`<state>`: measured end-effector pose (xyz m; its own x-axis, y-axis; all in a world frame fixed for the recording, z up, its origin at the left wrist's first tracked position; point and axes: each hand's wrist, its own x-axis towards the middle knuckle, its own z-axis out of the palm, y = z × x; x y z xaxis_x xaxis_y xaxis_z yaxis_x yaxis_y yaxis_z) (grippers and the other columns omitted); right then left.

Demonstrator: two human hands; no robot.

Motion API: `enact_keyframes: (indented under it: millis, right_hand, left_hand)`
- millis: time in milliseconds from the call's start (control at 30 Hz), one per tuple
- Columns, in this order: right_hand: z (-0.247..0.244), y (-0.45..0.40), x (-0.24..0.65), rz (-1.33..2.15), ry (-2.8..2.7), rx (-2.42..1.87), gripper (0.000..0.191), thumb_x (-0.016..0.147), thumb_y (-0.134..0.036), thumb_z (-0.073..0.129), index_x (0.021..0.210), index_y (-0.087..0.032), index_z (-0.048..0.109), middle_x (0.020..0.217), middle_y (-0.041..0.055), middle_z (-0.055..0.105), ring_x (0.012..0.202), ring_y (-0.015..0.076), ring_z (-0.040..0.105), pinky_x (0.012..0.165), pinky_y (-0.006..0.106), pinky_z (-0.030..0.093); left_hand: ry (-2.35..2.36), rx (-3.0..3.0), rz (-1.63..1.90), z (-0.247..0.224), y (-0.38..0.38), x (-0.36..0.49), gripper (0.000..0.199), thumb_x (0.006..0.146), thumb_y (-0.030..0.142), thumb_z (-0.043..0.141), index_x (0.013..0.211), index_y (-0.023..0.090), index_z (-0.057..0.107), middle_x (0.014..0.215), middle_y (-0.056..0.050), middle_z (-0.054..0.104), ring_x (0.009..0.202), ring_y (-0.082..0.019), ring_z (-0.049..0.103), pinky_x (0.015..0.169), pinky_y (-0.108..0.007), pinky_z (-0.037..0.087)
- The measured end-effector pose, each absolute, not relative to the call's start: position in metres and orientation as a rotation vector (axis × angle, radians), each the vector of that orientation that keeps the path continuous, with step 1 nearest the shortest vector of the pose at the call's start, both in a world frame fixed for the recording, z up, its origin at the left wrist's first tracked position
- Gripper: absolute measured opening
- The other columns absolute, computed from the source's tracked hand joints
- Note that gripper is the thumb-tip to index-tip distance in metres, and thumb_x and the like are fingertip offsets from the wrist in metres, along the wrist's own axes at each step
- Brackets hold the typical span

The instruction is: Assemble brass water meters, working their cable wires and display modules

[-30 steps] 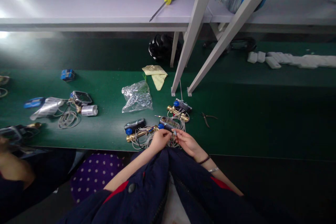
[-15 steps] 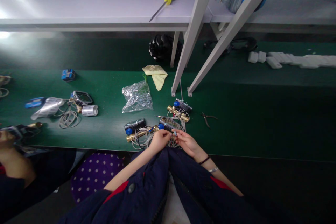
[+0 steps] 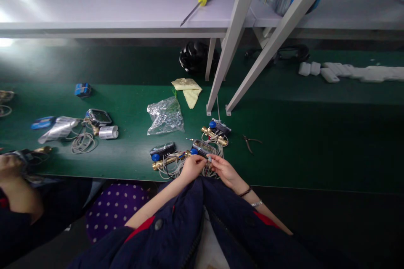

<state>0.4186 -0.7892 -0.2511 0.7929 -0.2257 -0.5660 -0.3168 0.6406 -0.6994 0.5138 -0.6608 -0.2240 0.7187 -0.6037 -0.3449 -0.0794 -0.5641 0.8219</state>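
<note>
My left hand (image 3: pixel 193 167) is closed in a pinch at the table's front edge, on something too small to make out. Close beside it, my right hand (image 3: pixel 222 168) pinches a small light-blue piece (image 3: pixel 210 159). Just beyond my fingers lies a meter with a blue cap (image 3: pixel 203 148), its grey cables partly hidden by my hands. To the left sits another dark meter (image 3: pixel 162 150) beside a brass fitting (image 3: pixel 164 162). Behind, a third meter (image 3: pixel 221 127) lies by a brass pipe (image 3: pixel 214 135).
Pliers (image 3: pixel 251 143) lie to the right. A clear plastic bag (image 3: pixel 166 115) and a yellow cloth (image 3: pixel 188 90) are farther back. Metal posts (image 3: pixel 232 42) hold a shelf (image 3: pixel 126 6) with a screwdriver (image 3: pixel 202 0). At far left, a co-worker's hand (image 3: pixel 11 168) touches a device.
My two hands stay nearly in place, with only a slight shift of the light-blue piece at my right fingertips. The co-worker's hand at far left has moved slightly.
</note>
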Motion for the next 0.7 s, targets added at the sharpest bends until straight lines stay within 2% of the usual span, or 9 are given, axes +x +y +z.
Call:
enact_keyframes:
  millis: [500,700]
  right_hand:
    - [-0.2524,-0.7913,0.4164,0.088,0.67,-0.891,0.045,0.059,-0.039,0.082,0.097,-0.02,0.069,0.08,0.0015,0.058,0.066,0.0125,0.047,0.063,0.027,0.039]
    - [-0.2534,-0.7873,0.4164,0.066,0.69,-0.964,0.047,0.058,-0.042,0.081,0.097,-0.019,0.068,0.084,0.0025,0.06,0.068,0.0131,0.049,0.064,0.028,0.04]
  left_hand:
    - [-0.537,2.073,-0.769,-0.2282,-0.66,0.514,0.017,0.079,0.02,0.057,0.076,0.014,0.073,0.07,-0.003,0.068,0.066,-0.013,0.057,0.061,-0.022,0.042]
    - [-0.572,2.083,-0.75,-0.2281,-0.6603,0.5126,0.017,0.08,0.02,0.057,0.074,0.014,0.072,0.069,-0.003,0.067,0.064,-0.013,0.057,0.061,-0.022,0.041]
